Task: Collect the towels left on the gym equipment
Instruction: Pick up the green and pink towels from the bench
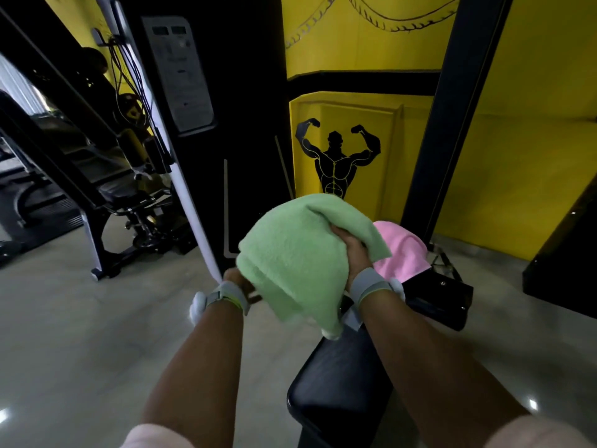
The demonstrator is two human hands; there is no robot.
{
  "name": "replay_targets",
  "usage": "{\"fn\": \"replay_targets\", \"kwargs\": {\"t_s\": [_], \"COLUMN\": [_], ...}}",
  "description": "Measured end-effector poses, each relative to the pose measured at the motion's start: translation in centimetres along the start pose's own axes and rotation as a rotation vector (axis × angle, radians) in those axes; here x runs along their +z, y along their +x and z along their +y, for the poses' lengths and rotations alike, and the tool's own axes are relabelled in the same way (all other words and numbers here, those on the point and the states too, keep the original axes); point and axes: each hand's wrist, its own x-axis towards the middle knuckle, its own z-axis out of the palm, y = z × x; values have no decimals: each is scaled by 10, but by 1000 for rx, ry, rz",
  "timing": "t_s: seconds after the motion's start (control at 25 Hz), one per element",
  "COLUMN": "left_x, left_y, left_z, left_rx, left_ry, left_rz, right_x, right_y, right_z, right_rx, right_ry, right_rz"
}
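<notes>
Right hand (350, 245) gripping green towel (290, 253) held above black bench (339, 383), left hand (237, 281) mostly hidden beneath it, grip unclear, pink towel (403, 250) lying on bench beyond

At my twelve o'clock stands a yellow wall (355, 53) with a black bodybuilder silhouette (337, 158) painted on it, crossed by a black band and framed by black pillars. A grey glossy floor (80, 334) spreads below, catching small glints of light. Black exercise machines (106, 176) fill my ten o'clock, one bearing an instruction placard (179, 76).
</notes>
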Motion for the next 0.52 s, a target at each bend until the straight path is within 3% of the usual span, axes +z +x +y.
{"fn": "replay_targets", "kwargs": {"t_s": [0.12, 0.2, 0.24, 0.36, 0.44, 0.52], "left_x": [0, 15, 28, 54, 61, 62], "left_y": [-14, -32, -38, -47, -44, -40], "left_z": [-4, 1, 4, 9, 4, 3], "left_rx": [-94, -116, -89, 90, 174, 262], "left_ry": [-85, -122, -146, -227, -305, -346], "left_rz": [-218, -576, -664, -595, -494, -284], "right_x": [9, 18, 24, 26, 16, 6], "right_y": [-1, -3, -7, -14, -8, -5], "right_z": [-12, -8, -5, -7, -16, -20], "right_rx": [-134, -116, -89, -6, 36, 79], "right_ry": [45, 44, 55, 48, 8, -118], "right_rz": [204, 188, 129, -23, 9, 162]}}
